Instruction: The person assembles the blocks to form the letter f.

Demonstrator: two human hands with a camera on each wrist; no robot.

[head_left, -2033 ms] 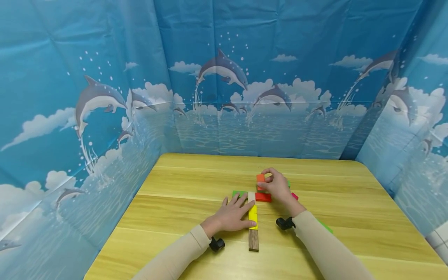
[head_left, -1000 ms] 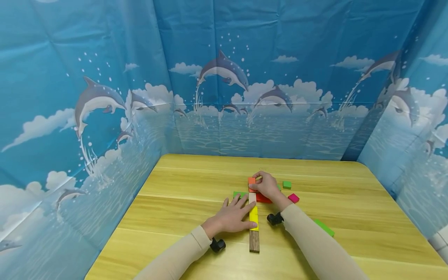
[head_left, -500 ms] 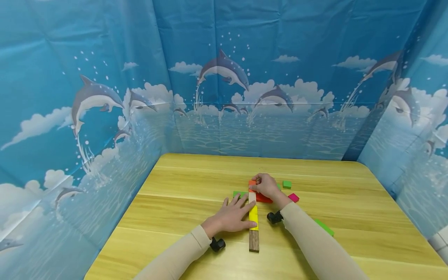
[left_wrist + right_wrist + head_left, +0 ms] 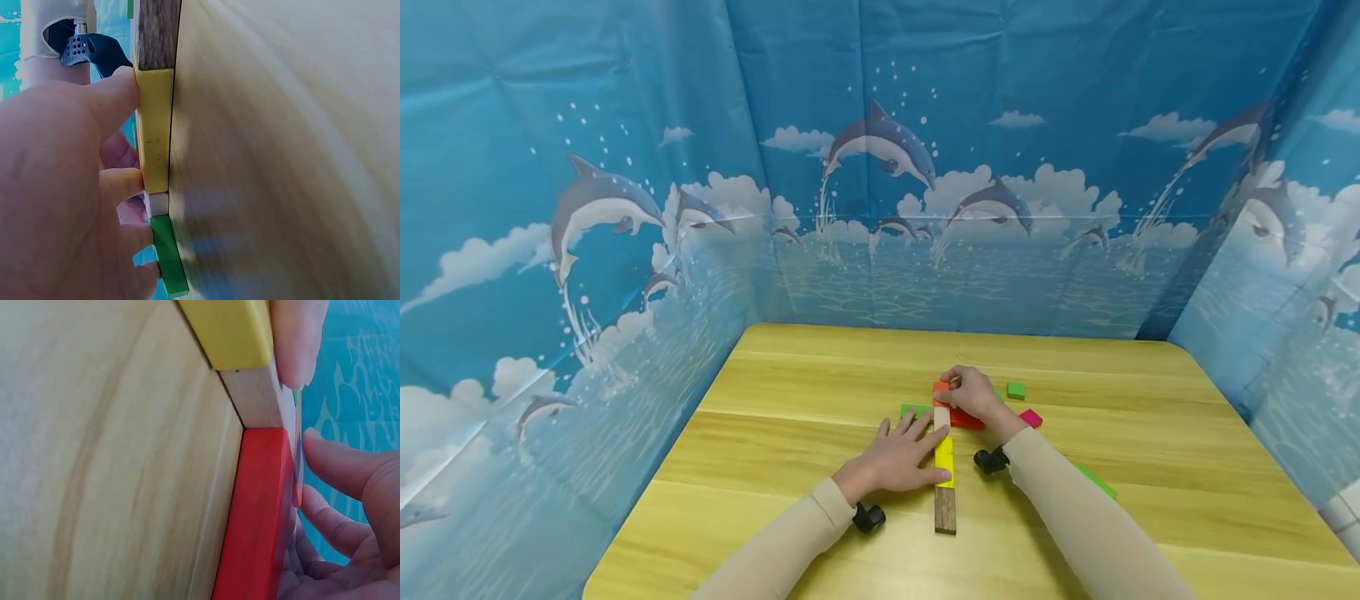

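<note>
A line of blocks runs toward me on the wooden table (image 4: 820, 392): a pale wood block (image 4: 941, 417), a yellow block (image 4: 944, 457) and a dark brown block (image 4: 945, 510). My left hand (image 4: 898, 454) lies flat beside the line, thumb and fingertips touching the yellow block (image 4: 155, 131). My right hand (image 4: 973, 392) pinches a small orange block (image 4: 940, 387) at the far end of the pale block. A red block (image 4: 967, 420) lies under that hand, against the pale block (image 4: 259, 397). The red block (image 4: 256, 519) fills the right wrist view, fingers (image 4: 337, 469) beside it.
A green block (image 4: 913, 410) lies left of the pale block, seen near my fingers as the green block (image 4: 169, 256). A small green block (image 4: 1016, 390), a pink block (image 4: 1030, 417) and a flat green block (image 4: 1093, 481) lie to the right. Blue dolphin-print sheets wall the table.
My right hand has carried the orange block left and down, from above the red block to the far end of the pale block. The left hand has stayed on the yellow block.
</note>
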